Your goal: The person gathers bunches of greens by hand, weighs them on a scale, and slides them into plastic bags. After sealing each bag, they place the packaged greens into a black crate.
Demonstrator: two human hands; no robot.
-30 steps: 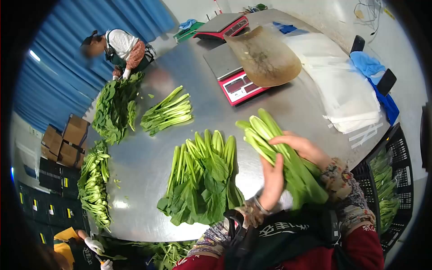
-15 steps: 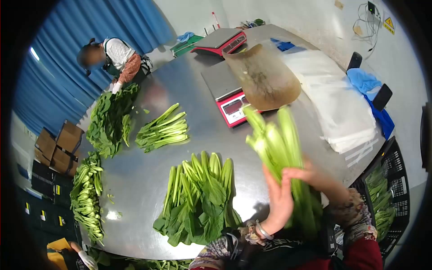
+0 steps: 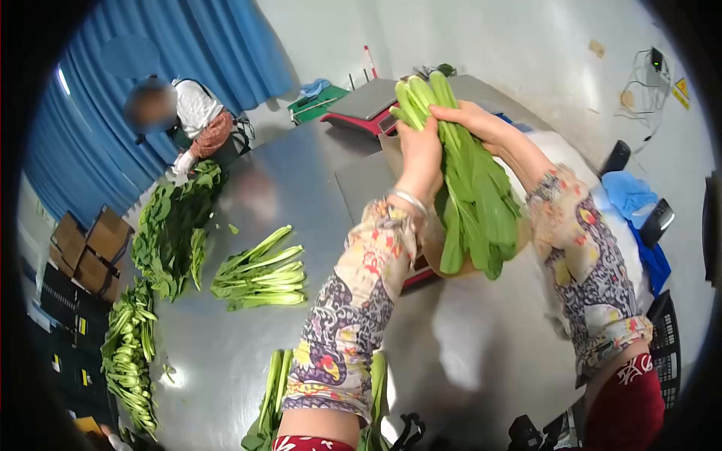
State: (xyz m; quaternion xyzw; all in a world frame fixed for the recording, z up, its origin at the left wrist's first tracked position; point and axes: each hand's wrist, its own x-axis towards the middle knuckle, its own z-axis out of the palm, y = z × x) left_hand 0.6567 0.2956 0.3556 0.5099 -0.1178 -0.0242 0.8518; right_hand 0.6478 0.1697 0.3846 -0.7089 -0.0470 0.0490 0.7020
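Note:
My left hand (image 3: 421, 154) and my right hand (image 3: 477, 124) grip one bunch of leafy green vegetables (image 3: 477, 203) from either side near its pale stalks. The stalks point up and away; the leaves hang toward me. Held in the air, the bunch is over the brown curved tray (image 3: 434, 244) on the nearer red scale (image 3: 361, 180), covering much of both. Below my left sleeve, another bunch of greens (image 3: 263, 410) lies on the metal table (image 3: 203, 361), mostly hidden by my arm.
A smaller bunch (image 3: 263, 270) lies mid-table; leafy piles (image 3: 173, 233) and stacked stalks (image 3: 131, 353) line the left edge. A second scale (image 3: 368, 98) stands farther back. White plastic sheets (image 3: 560, 150) lie right. A co-worker (image 3: 199, 113) handles greens at far left.
Both hands have moved forward, carrying the bunch from near my body to over the tray. My left forearm now covers much of the near bunch. The view has tilted upward.

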